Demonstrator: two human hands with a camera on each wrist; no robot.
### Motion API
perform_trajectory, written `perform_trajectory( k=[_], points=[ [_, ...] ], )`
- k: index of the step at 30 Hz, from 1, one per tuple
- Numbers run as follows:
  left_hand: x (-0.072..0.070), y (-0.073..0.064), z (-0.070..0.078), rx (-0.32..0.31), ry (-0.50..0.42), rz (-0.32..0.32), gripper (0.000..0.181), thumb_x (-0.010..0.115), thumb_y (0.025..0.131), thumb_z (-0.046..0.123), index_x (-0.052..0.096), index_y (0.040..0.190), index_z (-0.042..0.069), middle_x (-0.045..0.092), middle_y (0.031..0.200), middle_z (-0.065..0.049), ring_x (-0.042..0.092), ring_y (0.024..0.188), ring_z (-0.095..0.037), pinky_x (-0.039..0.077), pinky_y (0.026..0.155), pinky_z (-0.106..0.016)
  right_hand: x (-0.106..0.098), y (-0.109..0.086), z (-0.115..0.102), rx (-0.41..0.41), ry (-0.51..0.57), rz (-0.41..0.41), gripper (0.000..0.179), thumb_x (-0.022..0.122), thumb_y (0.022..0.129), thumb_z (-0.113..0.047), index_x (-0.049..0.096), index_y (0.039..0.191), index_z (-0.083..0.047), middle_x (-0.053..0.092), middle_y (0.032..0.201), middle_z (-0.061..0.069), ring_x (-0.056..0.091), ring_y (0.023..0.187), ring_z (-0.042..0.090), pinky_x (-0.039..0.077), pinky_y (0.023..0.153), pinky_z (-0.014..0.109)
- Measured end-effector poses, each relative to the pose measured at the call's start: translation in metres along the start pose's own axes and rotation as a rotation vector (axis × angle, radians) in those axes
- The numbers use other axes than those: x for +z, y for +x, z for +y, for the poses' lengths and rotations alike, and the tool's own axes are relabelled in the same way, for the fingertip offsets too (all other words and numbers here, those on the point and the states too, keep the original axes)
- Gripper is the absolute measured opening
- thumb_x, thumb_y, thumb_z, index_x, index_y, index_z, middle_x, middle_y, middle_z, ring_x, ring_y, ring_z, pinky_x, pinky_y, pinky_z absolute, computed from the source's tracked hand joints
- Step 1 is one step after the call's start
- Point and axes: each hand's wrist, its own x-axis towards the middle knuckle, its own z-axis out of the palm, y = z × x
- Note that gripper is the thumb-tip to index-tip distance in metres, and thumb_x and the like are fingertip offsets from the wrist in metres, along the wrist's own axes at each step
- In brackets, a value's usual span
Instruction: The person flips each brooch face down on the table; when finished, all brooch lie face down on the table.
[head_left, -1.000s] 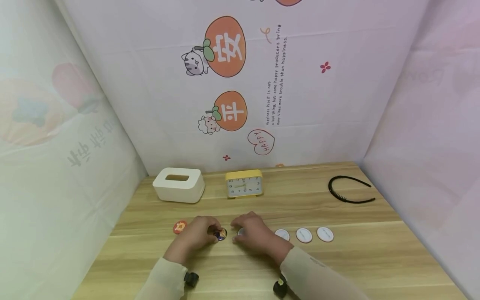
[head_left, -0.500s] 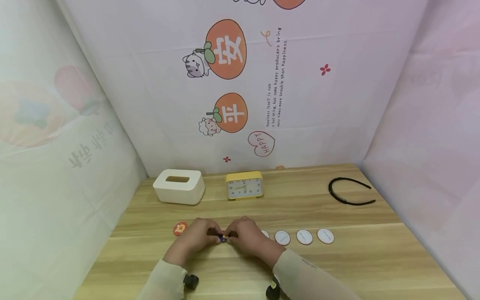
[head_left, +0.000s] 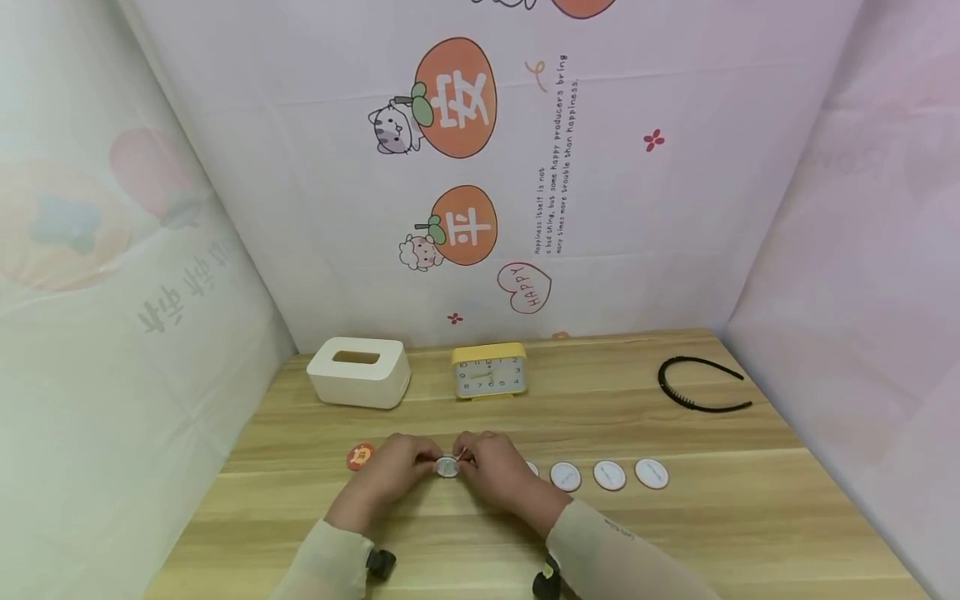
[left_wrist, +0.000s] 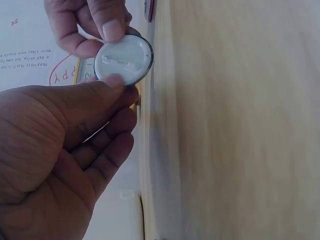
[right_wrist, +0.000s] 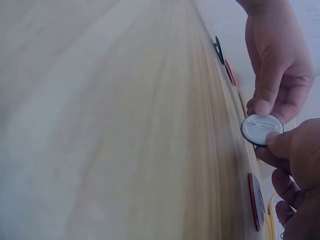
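A round pin-back button badge (head_left: 447,467) is between my two hands, its white back with the pin toward me. My left hand (head_left: 401,471) pinches its left edge, the thumb (left_wrist: 107,82) lying on the white back. At the opposite edge my right hand (head_left: 491,471) pinches it too, with its thumb (right_wrist: 280,142) over the rim. The badge is raised over the table in both wrist views. Its printed face is hidden. A red badge (head_left: 360,456) lies left of my left hand, and a white-backed badge (head_left: 532,468) is partly covered by my right hand.
Several white-backed badges, such as the rightmost badge (head_left: 651,473), lie in a row to the right. Behind stand a white tissue box (head_left: 360,383) and a yellow alarm clock (head_left: 490,372). A black headband (head_left: 697,404) lies at the far right of the wooden table (head_left: 480,550).
My right hand has moved left to the badge in my left hand and pinched it. The badge has turned from its coloured face to its white back.
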Motion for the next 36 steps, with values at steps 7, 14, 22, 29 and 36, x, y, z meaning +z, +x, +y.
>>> perform_trajectory(
  k=[7,14,22,29,36],
  points=[
    [0.005,0.005,0.005,-0.009,-0.004,-0.008,0.022,0.083,0.095,0.004,0.070,0.101,0.020,0.069,0.091,0.008,0.061,0.084,-0.010,0.052,0.077,-0.030,0.001,-0.001,0.001,-0.009,-0.012,0.004,0.014,0.082,0.097,-0.011,0.073,0.103,-0.020,0.077,0.094,-0.007,0.063,0.091,0.010,0.053,0.085,0.031],
    [0.008,0.005,0.003,-0.024,-0.014,-0.063,0.020,0.083,0.095,0.007,0.074,0.105,0.022,0.072,0.095,0.011,0.065,0.091,-0.010,0.055,0.084,-0.032,0.000,-0.003,0.002,-0.006,-0.025,-0.024,0.020,0.087,0.093,-0.013,0.079,0.111,-0.017,0.075,0.090,-0.010,0.059,0.088,0.006,0.051,0.083,0.029],
    [0.008,0.005,0.004,-0.037,-0.024,-0.094,0.016,0.084,0.095,0.007,0.082,0.108,0.017,0.080,0.112,0.006,0.073,0.112,-0.017,0.059,0.102,-0.046,-0.001,-0.003,0.002,-0.049,-0.082,-0.036,0.015,0.087,0.093,-0.016,0.084,0.108,-0.016,0.079,0.099,-0.009,0.062,0.093,0.007,0.052,0.093,0.035],
    [0.007,0.005,0.005,-0.038,-0.028,-0.097,0.018,0.084,0.095,0.009,0.084,0.111,0.016,0.080,0.114,0.005,0.073,0.113,-0.017,0.060,0.103,-0.046,-0.002,-0.002,0.004,-0.107,-0.140,-0.052,0.016,0.086,0.095,-0.018,0.086,0.111,-0.015,0.081,0.104,-0.005,0.067,0.096,0.010,0.053,0.094,0.036],
    [-0.004,-0.007,-0.005,-0.037,-0.031,-0.040,0.029,0.085,0.094,0.009,0.080,0.122,0.009,0.080,0.124,-0.006,0.073,0.122,-0.030,0.058,0.107,-0.054,-0.004,-0.002,0.005,-0.135,-0.174,-0.060,0.016,0.086,0.096,-0.021,0.086,0.112,-0.016,0.082,0.107,-0.005,0.069,0.100,0.012,0.054,0.095,0.034]
  ],
)
